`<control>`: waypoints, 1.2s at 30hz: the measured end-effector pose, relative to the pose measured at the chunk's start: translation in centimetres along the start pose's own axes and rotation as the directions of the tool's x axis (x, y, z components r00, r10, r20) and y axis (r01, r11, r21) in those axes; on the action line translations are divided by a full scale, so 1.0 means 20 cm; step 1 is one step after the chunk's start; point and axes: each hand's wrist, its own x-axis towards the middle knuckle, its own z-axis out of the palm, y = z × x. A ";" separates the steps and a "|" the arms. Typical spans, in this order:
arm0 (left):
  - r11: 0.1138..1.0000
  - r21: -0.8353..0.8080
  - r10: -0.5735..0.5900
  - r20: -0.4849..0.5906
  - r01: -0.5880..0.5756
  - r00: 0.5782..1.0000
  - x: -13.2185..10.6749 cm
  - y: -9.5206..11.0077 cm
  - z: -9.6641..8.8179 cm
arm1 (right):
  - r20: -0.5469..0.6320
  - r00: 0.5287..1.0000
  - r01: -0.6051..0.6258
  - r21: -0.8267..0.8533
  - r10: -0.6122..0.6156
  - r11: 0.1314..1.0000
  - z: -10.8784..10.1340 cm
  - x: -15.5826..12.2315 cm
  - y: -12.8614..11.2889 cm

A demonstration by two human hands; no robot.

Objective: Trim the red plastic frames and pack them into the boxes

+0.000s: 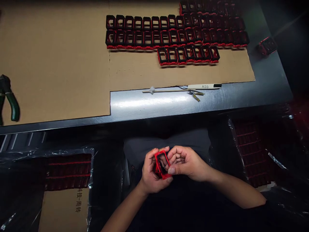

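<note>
The red frame [162,164] sits at 6 o'clock in the view, below the table [169,108] edge, held upright between both hands. It looks light, stiff and thin-walled, probably moulded plastic, so the outer rails are the place to hold, not the open middle. The left hand [149,177] cups it from 8 o'clock, grip closed on the frame; the right hand [185,162] pinches its 4 o'clock corner, fingers curled. Rows of like frames [169,32] lie on cardboard [60,58] at 12 to 1 o'clock, with pliers [9,98] at 9.
</note>
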 end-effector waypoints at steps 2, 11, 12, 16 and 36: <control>0.999 0.028 0.018 -0.008 -0.018 1.000 0.00 0.00 0.00 | -0.002 1.000 0.008 0.009 -0.008 1.000 -0.01 0.00 0.01; 1.000 0.003 -0.023 0.065 0.023 0.998 -0.03 -0.02 -0.03 | 0.017 0.999 0.029 0.086 -0.030 0.996 -0.03 0.01 0.03; 0.999 -0.031 -0.042 0.072 0.044 0.996 -0.02 -0.02 -0.04 | 0.021 0.999 0.033 0.097 -0.035 0.995 -0.03 0.01 0.03; 0.963 -0.210 -0.158 0.072 0.170 0.985 0.00 0.00 -0.04 | 0.039 0.998 0.035 0.134 -0.040 0.990 -0.03 0.02 0.03; 0.675 -0.633 -0.427 0.082 0.378 0.900 0.05 0.05 0.00 | 0.000 1.000 0.001 0.051 -0.001 0.999 -0.02 0.09 0.09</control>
